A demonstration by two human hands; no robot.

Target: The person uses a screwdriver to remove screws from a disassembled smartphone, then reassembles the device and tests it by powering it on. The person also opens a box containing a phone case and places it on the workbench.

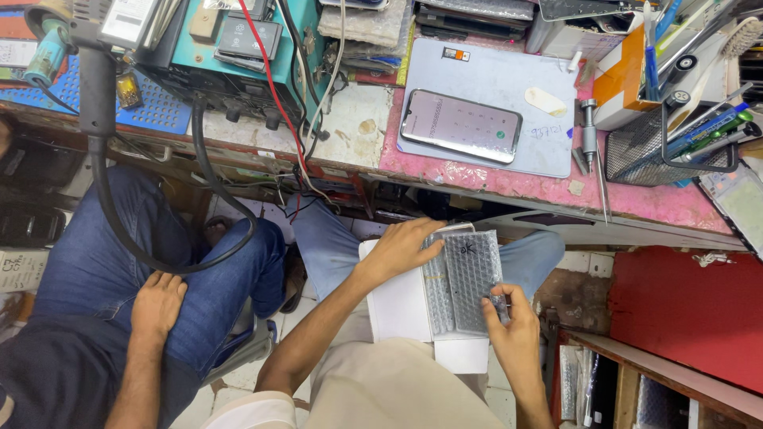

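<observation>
On my lap lies an open white box (401, 306), and over it I hold a flat part wrapped in clear bubble wrap (465, 282). My left hand (401, 248) rests on the wrap's upper left edge with its fingers laid over it. My right hand (513, 326) pinches the wrap's lower right corner. A phone (461, 125) with a lit screen lies on a grey mat (509, 75) on the workbench above.
Another person in blue jeans sits at the left, one hand (156, 306) on the knee. The pink bench (628, 202) carries a teal device (238, 48) with cables, a screwdriver (592, 147) and a mesh pen holder (664, 147). A red cabinet (691, 310) stands at the right.
</observation>
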